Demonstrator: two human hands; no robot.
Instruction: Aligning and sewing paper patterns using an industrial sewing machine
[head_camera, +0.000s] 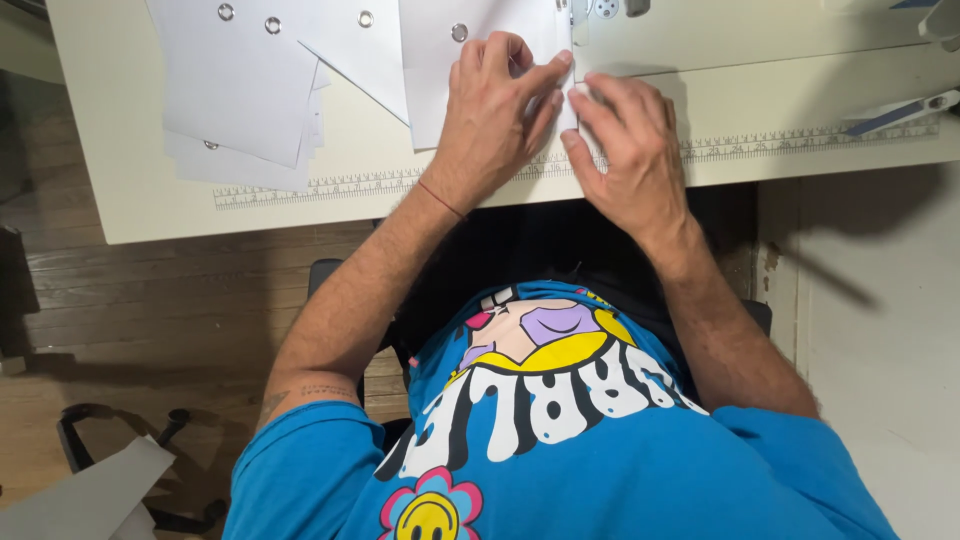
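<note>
White table (150, 215), matte, with a ruler strip printed along its front edge. Left of the hands, a loose stack of grey sheets (240, 100) is seen, at least 3 metal eyelets already set. Left hand (490, 120) is pressed onto the grey sheet (435, 90) at the machine, thumb and forefinger pinching its edge. Right hand (630, 150), touching beside it, lies flat, fingers extended, gripping nothing. That sheet carries 1 eyelet; further setting is judged unfinished.

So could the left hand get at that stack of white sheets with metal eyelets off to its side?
Probably yes: the left hand lies beside the stack of white sheets, nothing between.
</note>
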